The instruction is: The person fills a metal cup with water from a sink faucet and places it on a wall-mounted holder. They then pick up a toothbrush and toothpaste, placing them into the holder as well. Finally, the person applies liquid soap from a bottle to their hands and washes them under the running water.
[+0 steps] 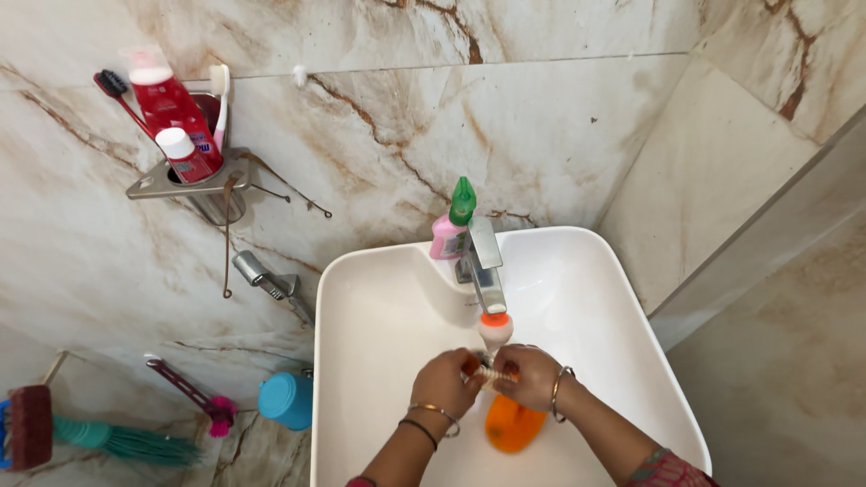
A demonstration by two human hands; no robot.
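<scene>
Small brush pinched between both hands' fingers.

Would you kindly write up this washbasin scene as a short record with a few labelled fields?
Setting: white washbasin against a marbled wall
Left hand: grips one end of a small pale object under the tap spout
Right hand: grips the other end of it
Tap: metal, with an orange and white nozzle
In the basin: orange thing below the hands
Behind the tap: pink bottle with green cap
Wall holder: toothbrushes and red tubes
Floor: blue mug, broom
</scene>
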